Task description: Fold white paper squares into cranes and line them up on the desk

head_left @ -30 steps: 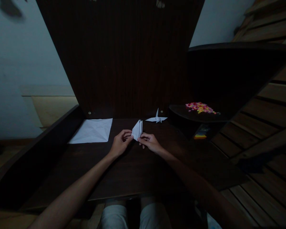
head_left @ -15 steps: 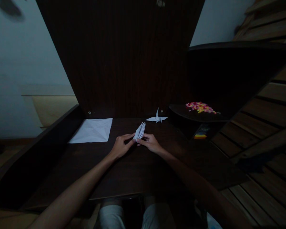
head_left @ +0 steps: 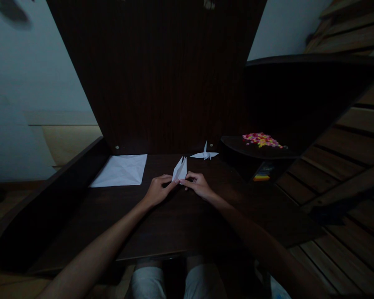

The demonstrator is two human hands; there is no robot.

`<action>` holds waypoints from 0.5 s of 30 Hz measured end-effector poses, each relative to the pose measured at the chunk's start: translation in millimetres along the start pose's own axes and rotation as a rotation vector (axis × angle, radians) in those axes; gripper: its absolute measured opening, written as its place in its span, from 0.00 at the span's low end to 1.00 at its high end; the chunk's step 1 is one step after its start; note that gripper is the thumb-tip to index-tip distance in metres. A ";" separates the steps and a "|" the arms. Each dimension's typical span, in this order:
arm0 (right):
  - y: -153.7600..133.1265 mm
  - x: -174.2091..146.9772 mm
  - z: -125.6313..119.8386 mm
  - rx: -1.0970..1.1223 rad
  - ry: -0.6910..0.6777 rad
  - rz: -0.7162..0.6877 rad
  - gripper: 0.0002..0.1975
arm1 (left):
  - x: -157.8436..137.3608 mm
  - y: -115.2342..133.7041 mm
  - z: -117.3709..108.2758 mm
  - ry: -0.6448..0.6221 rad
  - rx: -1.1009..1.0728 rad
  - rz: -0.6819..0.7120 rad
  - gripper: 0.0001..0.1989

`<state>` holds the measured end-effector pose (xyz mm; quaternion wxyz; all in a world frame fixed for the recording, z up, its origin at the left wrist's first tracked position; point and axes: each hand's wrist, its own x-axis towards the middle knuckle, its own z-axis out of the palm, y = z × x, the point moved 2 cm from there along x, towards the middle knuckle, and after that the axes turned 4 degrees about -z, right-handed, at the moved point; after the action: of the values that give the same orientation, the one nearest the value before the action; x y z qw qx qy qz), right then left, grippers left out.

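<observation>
Your left hand [head_left: 158, 189] and right hand [head_left: 199, 185] pinch the folded paper [head_left: 180, 169] by its lower end, seemingly just above the desk [head_left: 165, 232], right of the flat sheet [head_left: 121, 170] and nearer you than the paper crane [head_left: 205, 155].

Looks like a dimly lit room in a home, judging by the dark wooden table [head_left: 156, 232] with its tall back panel [head_left: 162, 83] and rounded side shelf [head_left: 232, 146], the plain pale wall [head_left: 34, 74] behind, and the slatted wooden boards [head_left: 367, 124] at the far right.
</observation>
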<state>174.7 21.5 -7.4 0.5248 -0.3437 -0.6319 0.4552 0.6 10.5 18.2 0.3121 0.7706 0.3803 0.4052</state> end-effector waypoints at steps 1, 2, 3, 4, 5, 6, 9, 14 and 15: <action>-0.7 -0.1 0.4 0.001 0.000 0.002 0.15 | 0.1 0.2 -0.3 0.005 0.000 -0.013 0.13; -1.4 -0.2 0.7 0.001 0.002 0.007 0.15 | 0.1 0.3 -0.5 0.012 -0.006 -0.025 0.13; -2.2 -0.4 1.0 0.000 0.005 0.014 0.15 | 0.2 0.3 -0.7 0.022 -0.016 -0.035 0.13; -2.9 -0.6 1.1 -0.004 0.011 0.023 0.15 | 0.4 0.0 -0.8 0.030 -0.028 -0.044 0.13; -3.5 -0.7 1.2 -0.008 0.019 0.032 0.15 | 0.6 -0.5 -0.9 0.042 -0.041 -0.050 0.13; -3.9 -0.9 1.2 -0.011 0.030 0.038 0.16 | 0.8 -1.2 -0.9 0.056 -0.052 -0.055 0.13; -4.2 -1.3 0.9 -0.012 0.062 0.037 0.16 | 1.2 -3.9 -1.4 0.117 -0.061 -0.066 0.15; -1.8 -1.6 0.9 -0.015 0.089 0.030 0.16 | 1.3 -7.1 -2.8 0.169 -0.054 -0.073 0.18; -1.4 -1.7 0.9 -0.015 0.093 0.028 0.16 | 1.3 -7.7 -3.1 0.176 -0.056 -0.079 0.18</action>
<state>174.3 19.2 -6.7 0.5445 -0.3772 -0.6053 0.4415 -4.1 16.1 14.1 0.3145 0.7073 0.4250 0.4692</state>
